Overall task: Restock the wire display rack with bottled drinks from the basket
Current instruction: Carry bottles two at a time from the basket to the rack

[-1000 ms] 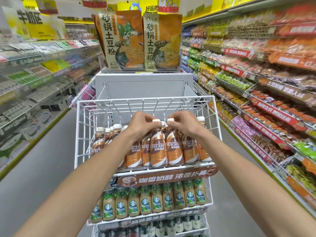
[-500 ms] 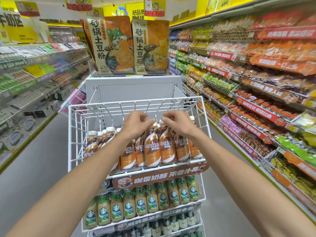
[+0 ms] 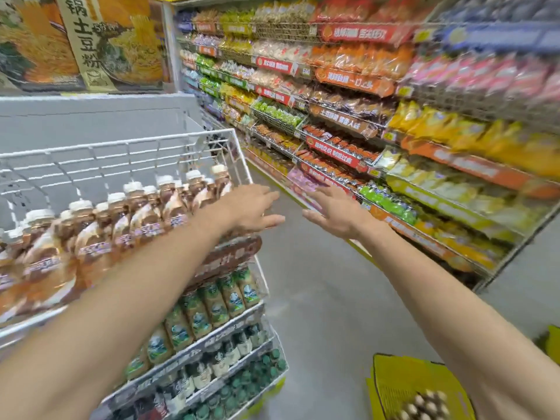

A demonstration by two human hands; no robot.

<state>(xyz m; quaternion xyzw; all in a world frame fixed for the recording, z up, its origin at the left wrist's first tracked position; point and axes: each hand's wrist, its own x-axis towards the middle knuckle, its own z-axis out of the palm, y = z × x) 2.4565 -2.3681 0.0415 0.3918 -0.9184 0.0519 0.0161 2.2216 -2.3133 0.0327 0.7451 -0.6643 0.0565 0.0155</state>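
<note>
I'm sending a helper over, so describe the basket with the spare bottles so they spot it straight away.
Start at the white wire rack of coffee drinks, then look down at the grey floor to its right. The basket sits there, bright yellow plastic with pale bottle caps showing inside.

White wire rack (image 3: pixel 127 153). Top tier: brown-and-white swirled bottles (image 3: pixel 91 237), white caps. Tier below: green-labelled beige bottles (image 3: pixel 212 301). Right of rack: grey floor (image 3: pixel 318 298), yellow basket (image 3: pixel 391 377).
</note>
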